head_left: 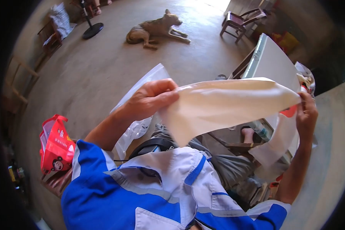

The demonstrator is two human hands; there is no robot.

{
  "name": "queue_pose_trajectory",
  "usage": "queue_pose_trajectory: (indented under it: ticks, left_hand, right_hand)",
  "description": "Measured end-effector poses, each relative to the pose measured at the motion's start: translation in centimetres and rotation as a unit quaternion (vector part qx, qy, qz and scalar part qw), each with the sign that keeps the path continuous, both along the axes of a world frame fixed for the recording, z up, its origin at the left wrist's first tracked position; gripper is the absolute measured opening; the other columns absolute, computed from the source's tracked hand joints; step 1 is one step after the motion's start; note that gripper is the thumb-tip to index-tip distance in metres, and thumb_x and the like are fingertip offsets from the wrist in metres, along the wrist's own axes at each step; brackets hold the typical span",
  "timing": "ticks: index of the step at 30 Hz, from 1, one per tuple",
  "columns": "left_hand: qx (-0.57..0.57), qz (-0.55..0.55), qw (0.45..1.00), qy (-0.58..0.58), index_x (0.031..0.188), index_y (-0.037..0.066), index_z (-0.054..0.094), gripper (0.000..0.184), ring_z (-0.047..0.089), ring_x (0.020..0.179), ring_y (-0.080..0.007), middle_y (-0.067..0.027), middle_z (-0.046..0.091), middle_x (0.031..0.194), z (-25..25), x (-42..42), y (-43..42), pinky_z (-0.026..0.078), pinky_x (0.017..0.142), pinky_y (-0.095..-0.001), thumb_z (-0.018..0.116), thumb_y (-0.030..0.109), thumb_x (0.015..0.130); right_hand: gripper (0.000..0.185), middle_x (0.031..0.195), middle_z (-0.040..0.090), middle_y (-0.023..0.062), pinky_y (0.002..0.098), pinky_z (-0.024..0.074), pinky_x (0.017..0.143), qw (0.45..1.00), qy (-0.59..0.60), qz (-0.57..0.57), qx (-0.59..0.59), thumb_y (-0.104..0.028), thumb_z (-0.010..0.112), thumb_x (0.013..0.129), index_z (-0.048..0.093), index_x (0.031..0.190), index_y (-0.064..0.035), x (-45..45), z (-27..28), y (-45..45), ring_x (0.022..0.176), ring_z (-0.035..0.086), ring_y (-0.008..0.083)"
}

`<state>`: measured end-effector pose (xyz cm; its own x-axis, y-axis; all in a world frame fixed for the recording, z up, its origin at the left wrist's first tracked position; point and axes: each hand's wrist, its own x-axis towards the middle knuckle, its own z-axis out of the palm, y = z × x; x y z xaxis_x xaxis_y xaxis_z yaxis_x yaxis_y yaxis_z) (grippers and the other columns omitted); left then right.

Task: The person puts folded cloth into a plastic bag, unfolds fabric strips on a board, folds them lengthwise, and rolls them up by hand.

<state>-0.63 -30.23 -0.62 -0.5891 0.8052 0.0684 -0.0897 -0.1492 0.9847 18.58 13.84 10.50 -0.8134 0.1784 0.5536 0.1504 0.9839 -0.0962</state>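
A cream-coloured sheet (234,105), thin and flexible, is stretched in the air in front of my chest. My left hand (153,97) pinches its left end between thumb and fingers. Its right end is gripped by my right hand (307,113), whose fingertips are partly hidden. The sheet's lower left corner hangs down, slightly blurred. Below my right hand lies another pale sheet (276,147) at the table's edge. A clear plastic bag (136,130) is behind and below my left hand.
A table (274,61) stands at the right. A red bag (59,145) is at the left. On the floor ahead lies a dog (157,30), with a wooden chair (239,23) to its right and a round black stand base (92,30) to its left.
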Motion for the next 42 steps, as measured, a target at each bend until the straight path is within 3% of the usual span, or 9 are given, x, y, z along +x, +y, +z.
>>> queue_pose_trajectory:
  ticks: [10, 14, 16, 17, 24, 27, 30, 34, 42]
  left_hand:
    - [-0.202, -0.227, 0.950, 0.072, 0.122, -0.002, 0.070, 0.037, 0.064, 0.096, -0.0096, -0.0035, 0.073, 0.105, -0.5, -0.6, 1.0, 0.053, 0.086, -0.0283, 0.081, 0.006, 0.088]
    - [-0.060, -0.081, 0.991, -0.084, 0.125, -0.002, 0.067, 0.031, 0.066, 0.104, -0.0126, -0.0062, 0.072, 0.113, -0.8, -3.4, 2.4, 0.052, 0.094, -0.0310, 0.068, 0.004, 0.094]
    - [0.064, -0.035, 0.991, -0.110, 0.124, -0.001, 0.064, 0.029, 0.066, 0.110, -0.0145, -0.0069, 0.071, 0.115, 0.7, -5.3, 5.1, 0.051, 0.096, -0.0316, 0.059, 0.002, 0.096]
    - [0.093, -0.035, 0.988, -0.117, 0.124, 0.000, 0.063, 0.029, 0.066, 0.109, -0.0138, -0.0069, 0.070, 0.114, 1.2, -6.7, 6.5, 0.051, 0.096, -0.0311, 0.060, 0.001, 0.095]
    - [0.123, -0.016, 0.992, -0.021, 0.125, 0.002, 0.059, 0.034, 0.066, 0.105, -0.0114, -0.0067, 0.070, 0.113, 6.6, -12.9, 22.2, 0.052, 0.092, -0.0299, 0.065, -0.004, 0.092]
    - [0.131, -0.015, 0.991, -0.002, 0.129, -0.002, 0.059, 0.033, 0.068, 0.098, -0.0113, -0.0065, 0.070, 0.110, 5.7, -14.4, 29.6, 0.055, 0.085, -0.0281, 0.063, -0.003, 0.096]
    - [0.113, -0.043, 0.991, 0.061, 0.124, -0.002, 0.063, 0.025, 0.067, 0.094, -0.0088, -0.0042, 0.070, 0.103, 3.8, -14.7, 36.0, 0.056, 0.080, -0.0261, 0.063, 0.004, 0.100]
    - [0.043, -0.071, 0.994, 0.067, 0.121, 0.000, 0.065, 0.023, 0.066, 0.091, -0.0083, -0.0042, 0.071, 0.101, 2.2, -13.6, 40.8, 0.055, 0.079, -0.0266, 0.061, 0.007, 0.100]
    - [-0.054, -0.069, 0.993, 0.080, 0.126, -0.001, 0.068, 0.035, 0.069, 0.094, -0.0130, -0.0062, 0.073, 0.106, 2.1, -10.5, 42.4, 0.056, 0.085, -0.0312, 0.065, 0.016, 0.095]
  right_hand:
    - [0.016, 0.090, 0.070, 0.0267, 0.0529, 0.0535, 0.074, 0.986, -0.089, 0.034, 0.137, -0.014, 0.060, 0.096, 0.068, 0.097, -0.0009, -10.5, 5.7, 7.5, 0.083, 0.069, 0.0441]
    - [0.024, 0.083, 0.076, 0.0176, 0.0447, 0.0563, 0.071, 0.977, -0.105, -0.130, -0.130, -0.016, 0.059, 0.099, 0.073, 0.114, -0.0033, -18.4, 8.8, 9.8, 0.076, 0.074, 0.0332]
    - [0.028, 0.086, 0.078, 0.0144, 0.0380, 0.0568, 0.070, 0.962, -0.039, -0.120, -0.242, -0.024, 0.062, 0.098, 0.074, 0.115, -0.0050, -23.3, 9.4, 12.2, 0.081, 0.076, 0.0250]
    - [0.031, 0.108, 0.074, 0.0248, 0.0403, 0.0566, 0.095, 0.941, 0.004, -0.140, -0.308, -0.003, 0.062, 0.089, 0.068, 0.118, 0.0043, -24.6, 10.2, 12.5, 0.109, 0.071, 0.0339]
    - [0.019, 0.098, 0.076, 0.0180, 0.0417, 0.0575, 0.083, 0.923, 0.371, -0.098, -0.010, -0.011, 0.060, 0.094, 0.075, 0.102, -0.0033, -36.8, 10.4, 35.9, 0.094, 0.073, 0.0295]
    - [0.030, 0.101, 0.078, 0.0160, 0.0388, 0.0577, 0.083, 0.932, 0.281, -0.003, -0.229, -0.025, 0.071, 0.091, 0.075, 0.112, -0.0035, -35.1, 5.2, 44.1, 0.096, 0.075, 0.0265]
    - [0.049, 0.130, 0.070, 0.0212, 0.0373, 0.0532, 0.100, 0.988, 0.048, 0.116, -0.090, -0.033, 0.075, 0.090, 0.069, 0.125, 0.0002, -33.0, -8.6, 54.7, 0.121, 0.067, 0.0277]
    - [0.041, 0.135, 0.065, 0.0276, 0.0444, 0.0518, 0.104, 0.936, -0.225, -0.271, -0.022, -0.009, 0.055, 0.095, 0.062, 0.133, 0.0028, -24.2, -12.0, 45.2, 0.124, 0.065, 0.0393]
    - [0.031, 0.099, 0.076, 0.0210, 0.0391, 0.0598, 0.080, 0.979, -0.083, -0.103, -0.157, -0.020, 0.062, 0.100, 0.069, 0.117, 0.0049, -14.6, -6.9, 27.5, 0.087, 0.076, 0.0309]
